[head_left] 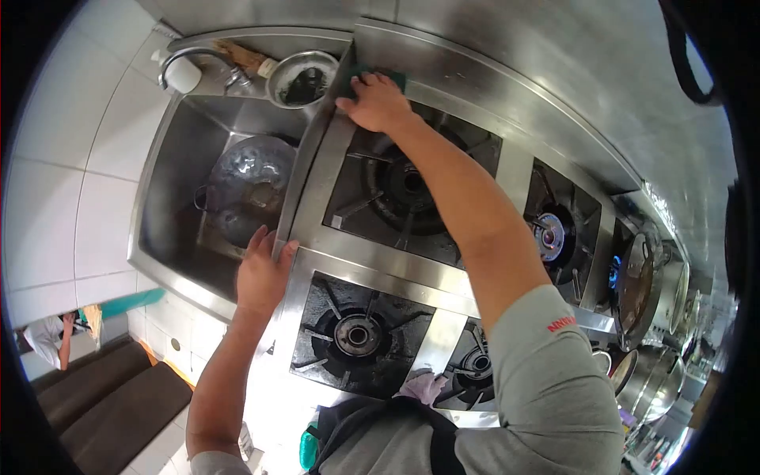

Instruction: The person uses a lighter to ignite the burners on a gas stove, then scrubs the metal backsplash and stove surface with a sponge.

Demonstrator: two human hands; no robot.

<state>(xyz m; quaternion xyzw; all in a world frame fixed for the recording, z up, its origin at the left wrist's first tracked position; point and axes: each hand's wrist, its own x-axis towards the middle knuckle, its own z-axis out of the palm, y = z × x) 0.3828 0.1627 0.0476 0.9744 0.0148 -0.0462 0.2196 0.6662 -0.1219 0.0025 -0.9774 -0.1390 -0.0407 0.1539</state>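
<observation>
My right hand presses on a dark green scouring pad in the back left corner of the stove, by the steel backsplash. The pad is partly covered by my fingers. Astride the top edge of the metal partition between sink and stove is my left hand, thumb on the stove side and fingers on the sink side. Beneath my right forearm lies a large black burner; a smaller burner sits to the right of my left hand.
A wok lies in the sink. A metal bowl stands by the faucet. Blue flame shows at a right-hand burner and beside a pan. A pink cloth lies at the front. Another person is far left.
</observation>
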